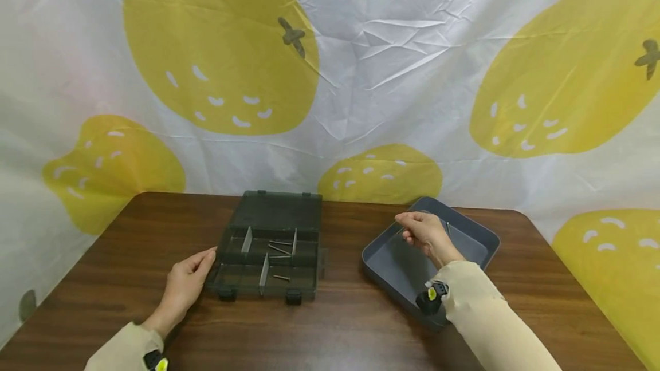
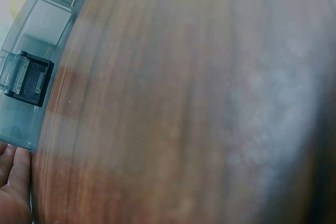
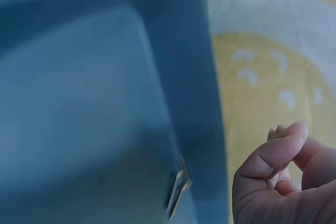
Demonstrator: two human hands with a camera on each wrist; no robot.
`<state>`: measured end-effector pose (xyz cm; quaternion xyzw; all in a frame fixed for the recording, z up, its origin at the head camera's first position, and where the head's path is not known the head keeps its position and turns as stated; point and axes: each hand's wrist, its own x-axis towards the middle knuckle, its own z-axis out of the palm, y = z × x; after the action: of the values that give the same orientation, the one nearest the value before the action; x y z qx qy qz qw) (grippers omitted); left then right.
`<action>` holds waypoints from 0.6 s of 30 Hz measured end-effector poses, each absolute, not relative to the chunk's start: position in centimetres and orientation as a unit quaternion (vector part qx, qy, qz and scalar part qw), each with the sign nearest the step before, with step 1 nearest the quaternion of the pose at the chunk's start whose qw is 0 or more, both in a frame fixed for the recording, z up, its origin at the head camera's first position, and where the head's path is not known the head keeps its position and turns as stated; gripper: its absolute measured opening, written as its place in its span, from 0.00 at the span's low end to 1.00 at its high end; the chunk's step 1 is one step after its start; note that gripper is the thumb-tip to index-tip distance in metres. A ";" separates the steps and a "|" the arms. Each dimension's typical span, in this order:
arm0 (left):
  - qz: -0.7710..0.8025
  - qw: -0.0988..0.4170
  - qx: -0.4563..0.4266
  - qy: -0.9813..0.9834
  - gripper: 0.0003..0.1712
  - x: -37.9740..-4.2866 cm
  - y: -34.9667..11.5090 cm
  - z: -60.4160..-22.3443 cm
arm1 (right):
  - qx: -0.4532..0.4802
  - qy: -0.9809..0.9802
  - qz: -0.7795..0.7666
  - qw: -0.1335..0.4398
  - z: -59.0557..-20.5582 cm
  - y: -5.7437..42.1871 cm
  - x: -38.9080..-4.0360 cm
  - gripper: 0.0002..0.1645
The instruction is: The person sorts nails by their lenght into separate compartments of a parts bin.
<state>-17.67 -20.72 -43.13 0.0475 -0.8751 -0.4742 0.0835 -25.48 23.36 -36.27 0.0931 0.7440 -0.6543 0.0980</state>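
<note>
My left hand point(image 1: 185, 279) rests against the left side of an open, smoky see-through compartment box point(image 1: 291, 288); in the left wrist view its fingertips point(image 2: 21, 156) touch the box's end. Several screws point(image 1: 280, 249) lie in the box's back middle compartment, and another screw point(image 1: 281, 277) in the front right one. Above the grey tray point(image 1: 381, 282), my right hand point(image 1: 425, 233) has thumb and forefinger pinched together. A thin sliver shows faintly at its fingertips, apparently a screw, mostly hidden. Inside the tray, a few metal screws point(image 3: 178, 187) lean near the wall.
The brown wooden table point(image 1: 340, 331) carries the box on the left and the tray on the right. A white cloth point(image 1: 392, 102) printed with yellow fruit hangs behind it. The box's lid point(image 1: 278, 209) lies folded back towards the cloth.
</note>
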 end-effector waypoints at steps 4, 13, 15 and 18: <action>-0.472 0.084 0.052 -0.876 0.28 -17.6 -20.7 -43.0 | 0.104 0.759 -0.634 0.100 -37.1 24.8 -25.6 0.21; -0.473 0.083 0.053 -0.875 0.28 -17.7 -20.6 -43.0 | 0.115 0.766 -0.624 0.100 -38.5 26.1 -25.8 0.17; -0.474 0.082 0.052 -0.875 0.28 -17.7 -20.6 -43.0 | 0.121 0.768 -0.621 0.100 -38.7 26.2 -25.8 0.15; -0.475 0.081 0.050 -0.875 0.28 -17.6 -20.7 -43.0 | 0.122 0.770 -0.619 0.098 -39.6 26.7 -26.1 0.11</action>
<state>-17.63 -20.67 -43.01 0.0504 -0.8751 -0.4745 0.0808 -26.07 26.72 -39.63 0.1224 0.7698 -0.6188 0.0979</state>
